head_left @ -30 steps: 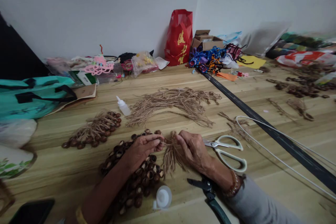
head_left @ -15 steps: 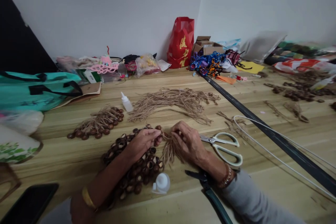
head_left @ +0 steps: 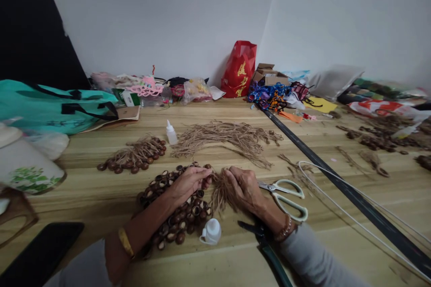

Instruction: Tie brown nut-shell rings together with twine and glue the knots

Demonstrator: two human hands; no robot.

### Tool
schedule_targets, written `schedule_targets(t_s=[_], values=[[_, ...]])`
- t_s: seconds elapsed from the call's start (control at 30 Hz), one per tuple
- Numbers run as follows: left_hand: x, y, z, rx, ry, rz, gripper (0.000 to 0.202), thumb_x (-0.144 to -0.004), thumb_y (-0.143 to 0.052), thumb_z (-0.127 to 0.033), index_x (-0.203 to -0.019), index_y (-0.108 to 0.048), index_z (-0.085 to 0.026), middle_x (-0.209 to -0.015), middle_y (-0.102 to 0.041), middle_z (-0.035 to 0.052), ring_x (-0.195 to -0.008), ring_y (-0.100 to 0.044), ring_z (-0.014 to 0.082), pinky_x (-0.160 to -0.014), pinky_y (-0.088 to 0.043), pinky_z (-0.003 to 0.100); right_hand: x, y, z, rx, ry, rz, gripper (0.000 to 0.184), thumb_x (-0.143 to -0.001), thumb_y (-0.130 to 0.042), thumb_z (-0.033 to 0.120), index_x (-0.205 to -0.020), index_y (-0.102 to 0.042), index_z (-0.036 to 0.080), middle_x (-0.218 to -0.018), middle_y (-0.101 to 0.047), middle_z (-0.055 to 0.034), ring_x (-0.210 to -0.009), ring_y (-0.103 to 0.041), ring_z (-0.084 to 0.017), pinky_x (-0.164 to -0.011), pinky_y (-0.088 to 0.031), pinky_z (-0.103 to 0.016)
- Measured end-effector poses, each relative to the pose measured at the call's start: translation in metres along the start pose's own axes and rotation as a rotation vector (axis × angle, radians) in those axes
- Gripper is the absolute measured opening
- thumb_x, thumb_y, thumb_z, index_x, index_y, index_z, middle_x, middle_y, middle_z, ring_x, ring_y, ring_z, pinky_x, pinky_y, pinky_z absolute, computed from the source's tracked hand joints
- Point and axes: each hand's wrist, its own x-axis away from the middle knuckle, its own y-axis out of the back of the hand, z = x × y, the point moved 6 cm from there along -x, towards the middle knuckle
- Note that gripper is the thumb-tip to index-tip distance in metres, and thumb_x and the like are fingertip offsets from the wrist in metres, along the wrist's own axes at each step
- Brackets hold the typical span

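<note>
My left hand (head_left: 188, 183) and my right hand (head_left: 243, 189) meet over a tuft of jute twine (head_left: 222, 191), with the fingers of both pinched into its strands. Under my left hand lies a heap of brown hollow seed beads (head_left: 178, 215). A small white glue bottle (head_left: 212, 232) stands just below the heap. To the right of my right hand lie white-handled scissors (head_left: 286, 195). Green-handled pruning shears (head_left: 264, 242) sit under my right wrist. Farther off are a long hank of loose twine (head_left: 225, 139) and a smaller bundle of twine with beads (head_left: 133, 157).
A white dropper bottle (head_left: 171, 132) stands on the wooden table (head_left: 84, 179). A black strip (head_left: 350, 190) and white wire (head_left: 336, 202) cross the right side. A teal bag (head_left: 54, 107), a black phone (head_left: 40, 251), and craft clutter line the wall.
The whole scene sits lower in the view than before, as the camera has tilted up. My hands stay together on the twine tuft, with little movement.
</note>
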Motion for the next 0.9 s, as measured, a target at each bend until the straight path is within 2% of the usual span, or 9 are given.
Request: schedule_targets(t_s=[0.27, 0.5, 0.7, 0.8, 0.9], values=[[0.0007, -0.0004, 0.0018, -0.012, 0.006, 0.011, 0.026, -0.067, -0.079, -0.033, -0.071, -0.069, -0.009, -0.062, -0.063, 0.0014, -0.057, -0.051, 0.0093, -0.057, -0.036, 0.023, 0.0001, -0.0059, 0.0030, -0.001, 0.064, 0.038, 0.032, -0.097, -0.038, 0.023, -0.065, -0.042, 0.020, -0.058, -0.044, 0.0025, -0.050, -0.039, -0.011, -0.053, -0.029, -0.024], [0.0008, -0.0018, 0.0022, -0.016, -0.006, 0.018, 0.026, -0.067, -0.078, -0.034, -0.070, -0.069, -0.010, -0.063, -0.064, 0.0021, -0.059, -0.053, 0.0110, -0.060, -0.037, 0.024, 0.0012, -0.0071, 0.0030, -0.010, 0.082, 0.033, 0.031, -0.097, -0.038, 0.024, -0.067, -0.042, 0.020, -0.059, -0.045, 0.0022, -0.051, -0.038, -0.011, -0.053, -0.029, -0.025], [0.0004, -0.0022, 0.0021, -0.025, -0.023, 0.038, 0.023, -0.068, -0.077, -0.032, -0.070, -0.070, -0.010, -0.064, -0.064, 0.0025, -0.061, -0.054, 0.0115, -0.061, -0.037, 0.024, -0.0008, -0.0045, 0.0034, -0.038, 0.052, 0.015, 0.032, -0.097, -0.037, 0.026, -0.066, -0.045, 0.020, -0.058, -0.044, 0.0023, -0.051, -0.038, -0.011, -0.053, -0.031, -0.024], [-0.0004, -0.0018, 0.0034, -0.019, -0.027, 0.050, 0.020, -0.068, -0.078, -0.029, -0.071, -0.070, -0.011, -0.067, -0.065, 0.0027, -0.063, -0.055, 0.0117, -0.063, -0.039, 0.024, -0.0014, -0.0016, 0.0007, -0.062, 0.016, -0.012, 0.028, -0.096, -0.036, 0.025, -0.076, -0.053, 0.018, -0.060, -0.049, 0.0008, -0.052, -0.043, -0.012, -0.053, -0.034, -0.024], [-0.0011, -0.0017, 0.0048, -0.019, -0.027, 0.060, 0.020, -0.069, -0.077, -0.029, -0.071, -0.070, -0.010, -0.066, -0.065, 0.0029, -0.061, -0.054, 0.0112, -0.063, -0.039, 0.024, -0.0018, 0.0008, -0.0018, -0.091, -0.009, -0.036, 0.022, -0.095, -0.036, 0.020, -0.099, -0.057, 0.016, -0.065, -0.054, -0.0004, -0.055, -0.049, -0.013, -0.056, -0.038, -0.024]])
